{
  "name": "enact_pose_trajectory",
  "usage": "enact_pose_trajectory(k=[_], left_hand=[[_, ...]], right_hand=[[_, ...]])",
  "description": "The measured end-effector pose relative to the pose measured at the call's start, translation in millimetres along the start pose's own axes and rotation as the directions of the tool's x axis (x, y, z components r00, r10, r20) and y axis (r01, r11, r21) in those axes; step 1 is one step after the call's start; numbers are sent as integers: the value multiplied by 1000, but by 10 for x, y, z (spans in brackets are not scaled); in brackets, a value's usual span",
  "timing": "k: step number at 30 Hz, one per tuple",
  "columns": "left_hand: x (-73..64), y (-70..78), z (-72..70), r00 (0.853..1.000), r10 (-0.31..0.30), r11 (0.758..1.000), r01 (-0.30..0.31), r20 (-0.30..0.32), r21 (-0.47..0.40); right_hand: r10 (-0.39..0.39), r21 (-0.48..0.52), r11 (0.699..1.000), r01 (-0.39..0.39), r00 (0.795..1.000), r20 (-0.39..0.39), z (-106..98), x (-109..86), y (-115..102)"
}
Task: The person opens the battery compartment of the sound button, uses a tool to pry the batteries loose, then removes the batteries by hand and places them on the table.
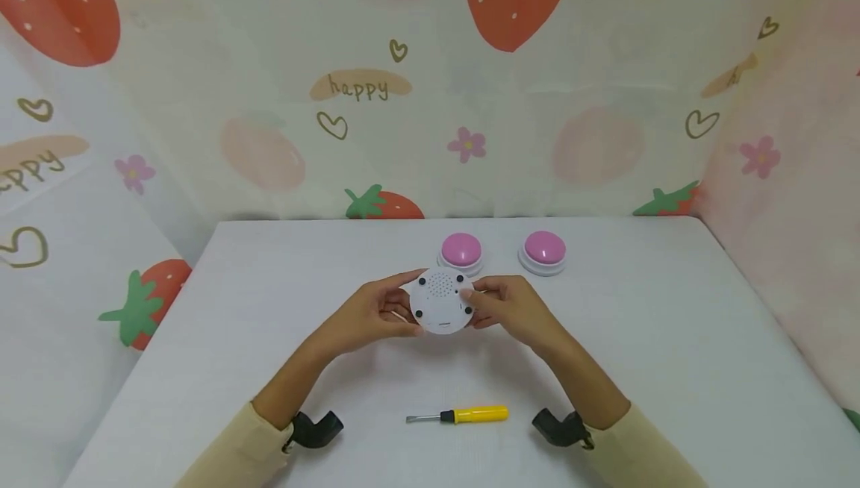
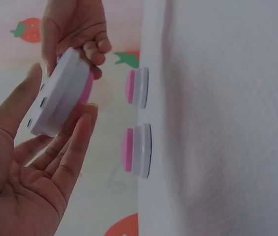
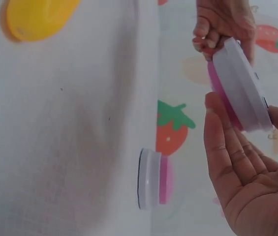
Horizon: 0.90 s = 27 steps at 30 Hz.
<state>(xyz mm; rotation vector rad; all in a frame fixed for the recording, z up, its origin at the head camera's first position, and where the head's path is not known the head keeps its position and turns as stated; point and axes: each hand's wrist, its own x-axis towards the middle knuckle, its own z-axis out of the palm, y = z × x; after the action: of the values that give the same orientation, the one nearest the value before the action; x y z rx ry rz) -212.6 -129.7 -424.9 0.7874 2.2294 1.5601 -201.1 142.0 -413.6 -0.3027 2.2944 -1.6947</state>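
Both hands hold a round white push button (image 1: 440,309) above the table, its underside with dark round feet and a patch of small holes facing the head camera. The left hand (image 1: 369,315) grips the rim from the left. From the right, the right hand (image 1: 516,310) pinches it, thumb on the underside and fingers behind. Its pink top (image 3: 221,93) faces away, as the right wrist view shows. Just behind stands a second pink-topped button (image 1: 461,251), partly covered by the held one. A third button (image 1: 545,252) stands to its right.
A screwdriver (image 1: 463,415) with a yellow handle lies on the white table (image 1: 672,324), nearer than the hands. Behind the table hangs a strawberry-printed cloth (image 1: 510,100), which also covers the sides.
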Motion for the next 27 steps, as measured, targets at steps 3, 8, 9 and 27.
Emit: enact_pose_trajectory(k=[3,8,9,27], left_hand=[[-3,-27,50,997,58,997,-55,-46,48],[1,-91,131,986,123,984,-107,-109,141],[-1,-93,146,983,136,980,-116,-122,160],[62,-139,298,985,119,993,-118,-122,15]], right_hand=[[33,37,999,-33,999,10,-10,12,8],[57,97,993,-64,996,75,-13,23,33],[56,107,992,-66,994,90,-14,25,38],[68,127,987,-95,977,204,-22,29,66]])
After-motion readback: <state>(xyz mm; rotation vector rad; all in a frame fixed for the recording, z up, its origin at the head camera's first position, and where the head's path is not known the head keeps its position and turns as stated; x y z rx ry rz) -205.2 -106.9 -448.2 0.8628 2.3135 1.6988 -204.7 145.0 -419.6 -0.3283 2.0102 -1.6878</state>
